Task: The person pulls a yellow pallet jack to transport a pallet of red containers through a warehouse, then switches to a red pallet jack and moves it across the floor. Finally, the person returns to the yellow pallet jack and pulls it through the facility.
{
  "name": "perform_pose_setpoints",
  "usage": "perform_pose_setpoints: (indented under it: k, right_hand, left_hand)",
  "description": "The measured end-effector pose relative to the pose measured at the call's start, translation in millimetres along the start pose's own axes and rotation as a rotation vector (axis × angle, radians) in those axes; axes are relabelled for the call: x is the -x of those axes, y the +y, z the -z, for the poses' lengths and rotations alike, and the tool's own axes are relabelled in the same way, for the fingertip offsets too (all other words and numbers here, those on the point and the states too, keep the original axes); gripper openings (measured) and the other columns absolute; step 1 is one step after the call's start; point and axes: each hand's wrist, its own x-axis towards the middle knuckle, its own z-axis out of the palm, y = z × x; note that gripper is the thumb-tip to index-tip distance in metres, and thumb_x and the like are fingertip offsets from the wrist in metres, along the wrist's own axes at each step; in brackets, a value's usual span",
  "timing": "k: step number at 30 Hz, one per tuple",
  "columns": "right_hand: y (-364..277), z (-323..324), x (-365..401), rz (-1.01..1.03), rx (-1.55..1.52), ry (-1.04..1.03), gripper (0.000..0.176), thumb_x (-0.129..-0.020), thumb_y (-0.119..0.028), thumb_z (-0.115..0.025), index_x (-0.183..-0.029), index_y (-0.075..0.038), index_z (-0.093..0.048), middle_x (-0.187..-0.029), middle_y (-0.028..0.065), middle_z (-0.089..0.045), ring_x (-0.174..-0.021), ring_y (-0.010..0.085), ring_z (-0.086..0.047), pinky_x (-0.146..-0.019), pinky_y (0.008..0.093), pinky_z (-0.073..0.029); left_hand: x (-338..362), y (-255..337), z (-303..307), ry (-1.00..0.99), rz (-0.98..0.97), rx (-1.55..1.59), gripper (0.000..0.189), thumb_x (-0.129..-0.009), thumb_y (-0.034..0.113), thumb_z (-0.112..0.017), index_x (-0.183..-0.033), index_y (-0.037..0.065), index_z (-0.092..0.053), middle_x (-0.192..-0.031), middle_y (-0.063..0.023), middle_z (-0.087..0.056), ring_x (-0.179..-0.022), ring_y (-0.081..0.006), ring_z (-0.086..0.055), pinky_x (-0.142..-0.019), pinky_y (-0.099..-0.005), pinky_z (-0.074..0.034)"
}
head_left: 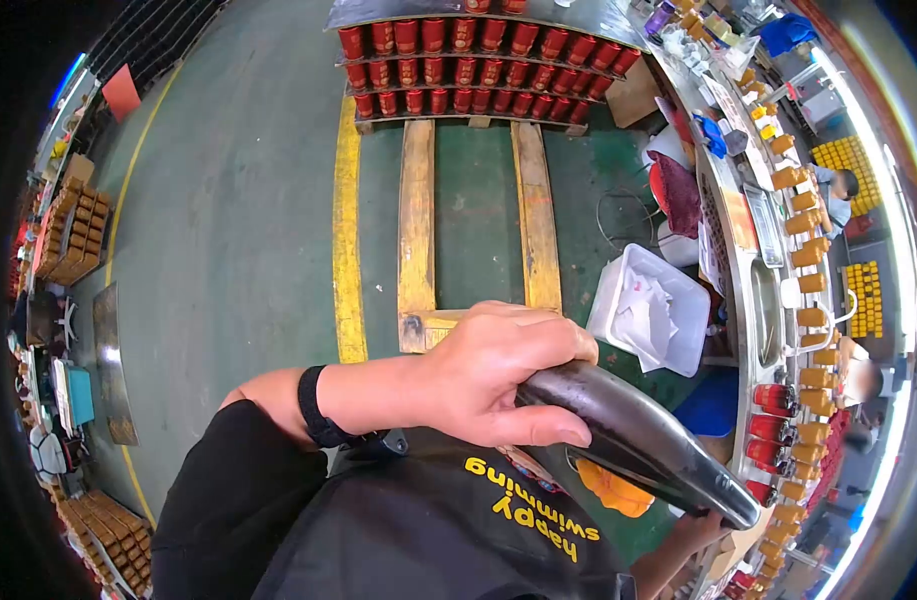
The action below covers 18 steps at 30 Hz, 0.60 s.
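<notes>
A long, glossy dark object with rounded sides [643, 440] slants down to the right in front of the body. My left hand [518, 375], a black band on its wrist, is closed over the upper end, thumb on the near side and fingers over the top. My right hand [700, 530] is at the narrow lower end; its fingers are mostly hidden behind the object. An orange item [615, 488] shows beneath the object. Black clothing with yellow lettering [533, 520] covers the body below.
Ahead, a pallet jack's worn yellow forks [416, 220] point toward stacked red cans [433, 72]. On the right are a white bin with papers [693, 315], a long workbench with a sink [765, 310], red containers [770, 428] and people [836, 195]. Stacked brown items [76, 235] stand left.
</notes>
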Motion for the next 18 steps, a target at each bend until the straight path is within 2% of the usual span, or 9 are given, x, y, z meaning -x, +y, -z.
perform_pose_setpoints:
  k: [4, 5, 7, 9, 11, 14, 15, 17, 18]
  right_hand:
    - [21.4, -14.9, -38.6, 0.138, 0.102, -0.113, 0.027, -0.080, -0.019, -0.066, -0.096, -0.004, -0.051, -0.087, 0.0032, -0.051, -0.084, 0.0147, -0.052, -0.074, 0.0275, -0.044]
    - [29.4, -17.0, -43.6, -0.250, -0.416, -0.063, 0.030, -0.081, -0.012, -0.064, -0.106, -0.001, -0.052, -0.098, 0.0064, -0.055, -0.097, 0.0140, -0.052, -0.084, 0.0270, -0.045]
    - [45.0, -23.9, -61.1, -0.021, -0.130, -0.174, 0.015, -0.081, -0.001, -0.058, -0.094, 0.000, -0.053, -0.086, 0.0067, -0.052, -0.078, 0.0136, -0.048, -0.070, 0.0273, -0.045]
    - [-36.3, -64.9, -46.9, -0.219, -0.438, -0.176, 0.008, -0.082, 0.000, -0.055, -0.075, -0.001, -0.053, -0.063, 0.0036, -0.045, -0.053, 0.0112, -0.041, -0.053, 0.0276, -0.040]
    - [-45.2, -67.8, -47.5, -0.137, -0.443, -0.366, 0.005, -0.084, 0.000, -0.054, -0.079, 0.000, -0.052, -0.058, 0.0020, -0.042, -0.049, 0.0100, -0.039, -0.051, 0.0284, -0.040]
    - [-55.7, -78.0, -55.7, -0.128, -0.396, -0.420, 0.005, -0.084, -0.001, -0.057, -0.084, 0.001, -0.053, -0.060, 0.0015, -0.042, -0.052, 0.0103, -0.040, -0.054, 0.0286, -0.041]
    - [-41.8, -74.8, -69.2, -0.033, -0.426, -0.568, 0.014, -0.082, -0.002, -0.060, -0.095, 0.003, -0.060, -0.073, 0.0086, -0.062, -0.058, 0.0130, -0.055, -0.050, 0.0230, -0.040]
    - [-28.8, -75.8, -85.8, -0.015, -0.472, -0.623, 0.011, -0.084, -0.003, -0.060, -0.094, 0.002, -0.060, -0.072, 0.0081, -0.061, -0.058, 0.0123, -0.054, -0.050, 0.0230, -0.040]
    - [-29.0, -78.6, -92.0, -0.006, -0.497, -0.655, 0.010, -0.085, -0.004, -0.059, -0.093, 0.001, -0.060, -0.072, 0.0079, -0.061, -0.058, 0.0119, -0.053, -0.049, 0.0230, -0.039]
  left_hand:
    - [-4.6, -6.3, 0.8, 0.016, 0.051, -0.058, 0.055, -0.076, 0.050, -0.071, -0.097, 0.001, -0.061, -0.081, -0.0109, -0.062, -0.065, -0.0282, -0.061, -0.056, -0.0338, -0.047]
    - [-7.6, -9.1, 0.4, 0.026, 0.062, -0.065, 0.055, -0.076, 0.050, -0.071, -0.097, 0.000, -0.060, -0.081, -0.0110, -0.062, -0.065, -0.0284, -0.061, -0.057, -0.0339, -0.047]
    - [-14.6, -18.4, -3.5, 0.060, 0.118, -0.062, 0.062, -0.080, 0.059, -0.061, -0.097, -0.001, -0.060, -0.080, -0.0116, -0.062, -0.066, -0.0264, -0.062, -0.058, -0.0323, -0.047]
    - [-24.2, -29.6, -2.9, 0.109, 0.169, -0.055, 0.069, -0.082, 0.065, -0.053, -0.096, -0.002, -0.060, -0.080, -0.0106, -0.061, -0.067, -0.0228, -0.061, -0.059, -0.0306, -0.047]
    - [-36.5, -42.5, -1.8, 0.161, 0.215, -0.044, 0.073, -0.084, 0.067, -0.048, -0.096, -0.004, -0.059, -0.082, -0.0083, -0.061, -0.069, -0.0186, -0.060, -0.059, -0.0291, -0.046]
    - [-55.4, -61.1, -2.2, 0.218, 0.280, 0.005, 0.077, -0.082, 0.071, -0.047, -0.093, -0.004, -0.059, -0.083, -0.0046, -0.059, -0.068, -0.0107, -0.055, -0.056, -0.0227, -0.042]
    - [-62.2, -65.9, -5.5, 0.222, 0.284, 0.008, 0.077, -0.082, 0.072, -0.047, -0.093, -0.004, -0.059, -0.082, -0.0040, -0.058, -0.067, -0.0093, -0.054, -0.055, -0.0221, -0.041]
    - [-72.7, -72.7, -14.6, 0.235, 0.279, 0.010, 0.077, -0.082, 0.072, -0.046, -0.092, -0.003, -0.059, -0.077, -0.0022, -0.056, -0.063, -0.0070, -0.051, -0.054, -0.0216, -0.040]
    - [-74.5, -74.1, -20.3, 0.253, 0.240, 0.034, 0.066, -0.085, 0.063, -0.049, -0.092, -0.002, -0.059, -0.076, -0.0015, -0.054, -0.063, -0.0065, -0.050, -0.054, -0.0214, -0.039]
